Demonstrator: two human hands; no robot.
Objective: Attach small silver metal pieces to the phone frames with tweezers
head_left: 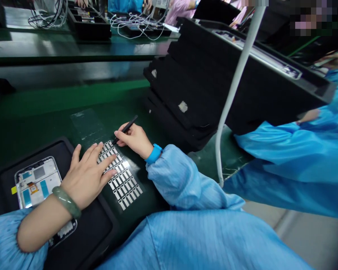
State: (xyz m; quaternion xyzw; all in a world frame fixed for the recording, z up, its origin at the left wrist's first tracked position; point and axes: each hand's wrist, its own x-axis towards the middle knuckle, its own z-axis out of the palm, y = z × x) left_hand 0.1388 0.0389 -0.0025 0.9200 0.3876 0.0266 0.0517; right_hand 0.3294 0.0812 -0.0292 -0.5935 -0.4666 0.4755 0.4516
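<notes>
My left hand [89, 171] lies spread over the left side of a clear sheet of small white stickers [125, 185], its fingers apart and holding nothing. Black-tipped tweezers [129, 125] slant up from my right hand [136, 139], pinched between thumb and fingers, with their tip at the sheet's top edge. A phone frame [41, 180] with metal and blue patches sits in a black foam tray [67, 148], partly hidden under my left forearm. A yellow tab [14, 190] sticks out at the frame's left side.
Stacked black trays [191, 90] rise at the right, the top one tilted. A white cable [236, 82] hangs in front of them. Beyond the sheet lies a clear film [87, 123]. A co-worker's blue sleeve [284, 153] is at right; tangled cables [138, 24] lie on the far bench.
</notes>
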